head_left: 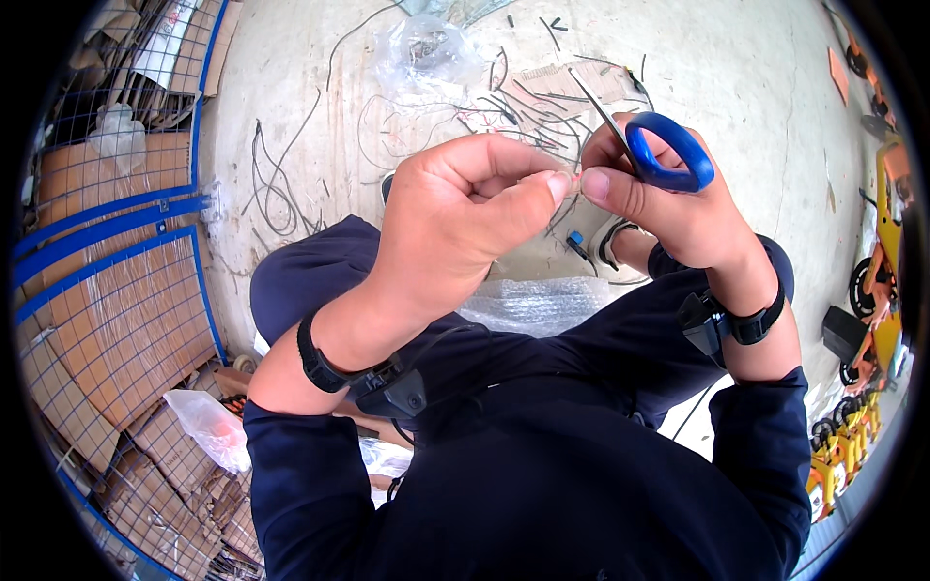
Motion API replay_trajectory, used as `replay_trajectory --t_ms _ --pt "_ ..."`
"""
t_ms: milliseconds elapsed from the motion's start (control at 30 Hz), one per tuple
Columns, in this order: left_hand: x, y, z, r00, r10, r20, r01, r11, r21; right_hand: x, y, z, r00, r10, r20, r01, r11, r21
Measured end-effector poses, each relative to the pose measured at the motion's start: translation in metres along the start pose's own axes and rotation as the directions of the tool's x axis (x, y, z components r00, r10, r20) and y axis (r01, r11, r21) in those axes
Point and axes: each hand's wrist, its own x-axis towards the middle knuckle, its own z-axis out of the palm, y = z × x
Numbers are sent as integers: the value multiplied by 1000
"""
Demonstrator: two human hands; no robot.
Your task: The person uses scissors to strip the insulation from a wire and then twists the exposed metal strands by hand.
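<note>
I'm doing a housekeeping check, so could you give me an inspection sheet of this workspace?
Surface: pale concrete floor, scuffed and littered in front of the person.
Things in hand: scissors with blue handles, blades apparently together; thin reddish strand, too small to identify.
Hands: left hand pinches at the strand; right hand holds the scissors, its thumb also at the strand.
Clutter: dark cable offcuts, flattened cardboard, clear plastic bag, bubble wrap.
Cables: looped dark cable lies on the floor, left.
Surroundings: blue mesh cage with cardboard inside, left; yellow-and-orange equipment, right.
</note>
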Motion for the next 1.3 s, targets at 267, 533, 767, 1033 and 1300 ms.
replay_trajectory --t_ms 267,533,767,1033,1300 --pt "-1 0 1 1000 -26 -7 27 999 35 0 1 -2 999 -30 25 31 999 -43" --pt "5 -3 -1 999 -42 2 42 999 -25 1 3 -2 1000 -19 -12 19 999 -42" --pt "9 3 -9 995 -97 1 96 985 -141 41 62 -66 947 217 -236 -270 937 -220" --pt "19 5 -10 1000 -27 -4 26 997 -67 55 311 -109 743 517 -425 -587 198 -785" --pt "28 -2 -22 998 -55 -8 54 997 -63 47 408 -66 525 764 -375 -721 166 -672"
